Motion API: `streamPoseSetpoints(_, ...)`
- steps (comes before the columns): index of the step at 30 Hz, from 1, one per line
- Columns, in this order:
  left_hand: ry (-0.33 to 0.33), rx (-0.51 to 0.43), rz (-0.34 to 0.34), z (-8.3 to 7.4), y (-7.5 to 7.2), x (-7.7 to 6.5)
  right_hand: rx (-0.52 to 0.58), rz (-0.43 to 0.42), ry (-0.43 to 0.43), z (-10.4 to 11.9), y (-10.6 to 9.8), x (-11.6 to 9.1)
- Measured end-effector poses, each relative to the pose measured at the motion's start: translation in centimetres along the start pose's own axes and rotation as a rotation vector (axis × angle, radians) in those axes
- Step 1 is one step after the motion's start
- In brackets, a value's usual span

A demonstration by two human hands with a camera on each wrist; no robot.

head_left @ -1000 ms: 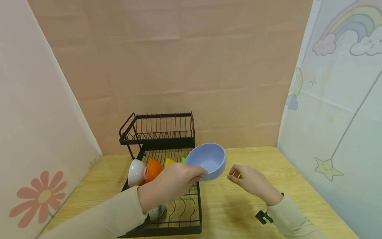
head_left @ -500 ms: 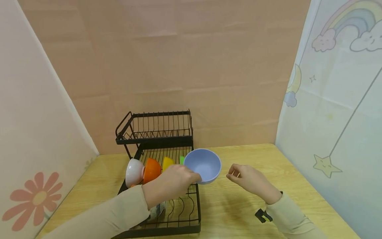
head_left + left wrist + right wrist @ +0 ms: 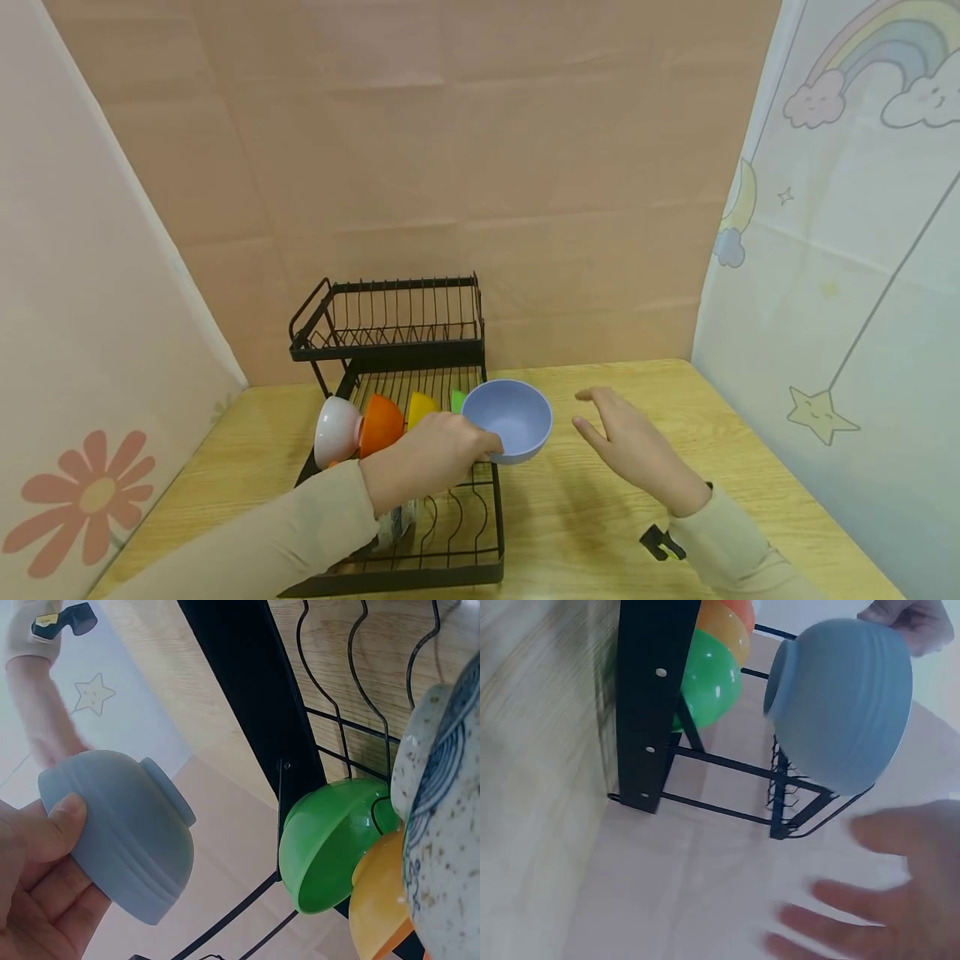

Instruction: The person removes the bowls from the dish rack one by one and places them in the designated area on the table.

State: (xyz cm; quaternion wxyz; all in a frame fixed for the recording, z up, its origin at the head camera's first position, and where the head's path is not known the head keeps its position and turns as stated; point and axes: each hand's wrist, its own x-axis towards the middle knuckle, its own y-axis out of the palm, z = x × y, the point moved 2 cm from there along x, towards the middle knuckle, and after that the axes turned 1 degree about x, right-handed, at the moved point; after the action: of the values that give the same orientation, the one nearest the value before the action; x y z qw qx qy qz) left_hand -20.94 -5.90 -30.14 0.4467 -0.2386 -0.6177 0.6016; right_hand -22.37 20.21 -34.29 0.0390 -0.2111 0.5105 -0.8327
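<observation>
A light blue bowl (image 3: 512, 417) is held up above the right edge of the black dish rack (image 3: 450, 575). My left hand (image 3: 438, 458) grips its rim from the left, with the thumb on the outer wall in the left wrist view. To the right of the bowl, my right hand (image 3: 630, 437) is in the air, its fingers spread and touching nothing. On the rack's lower level, white (image 3: 337, 432), orange (image 3: 382, 427), yellow (image 3: 422, 407) and green (image 3: 330, 844) bowls stand tilted on their sides. A speckled bowl with blue pattern (image 3: 450, 817) is partly hidden by my left arm in the head view.
The rack's raised upper tier (image 3: 390, 321) stands at the back left. A wooden table (image 3: 600, 517) spreads to the right of the rack. Fabric walls (image 3: 847, 333) enclose the sides and back. A black wrist device (image 3: 662, 542) is at my right sleeve.
The light blue bowl has come down slightly and tilted more level in my left hand. My right hand's fingers have spread apart from a loose curl and lifted a little.
</observation>
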Motion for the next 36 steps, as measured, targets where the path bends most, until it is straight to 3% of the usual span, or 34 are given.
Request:
streamPoseSetpoints(2,-0.002,0.005,0.001,0.1,0.1,0.0,-0.003,-0.1,-0.08,0.6,-0.4,0.0)
streamPoseSetpoints(5,-0.005,0.019,0.008,0.1,0.1,0.1,-0.027,-0.168,-0.254,1.9,-1.1,0.1)
streamPoseSetpoints(10,0.002,0.036,0.009,0.1,0.0,0.0,-0.088,-0.153,-0.602,4.2,-0.9,0.1)
streamPoseSetpoints(14,0.011,0.044,-0.003,0.1,0.0,-0.2,-0.096,-0.125,-0.761,5.0,-0.3,0.1)
streamPoseSetpoints(28,0.026,0.045,-0.041,-0.2,0.0,-0.2,-0.151,-0.137,-0.942,5.0,0.5,0.5)
streamPoseSetpoints(36,0.034,0.035,-0.061,-0.4,0.0,-0.2,-0.175,-0.134,-0.97,4.8,0.5,0.6)
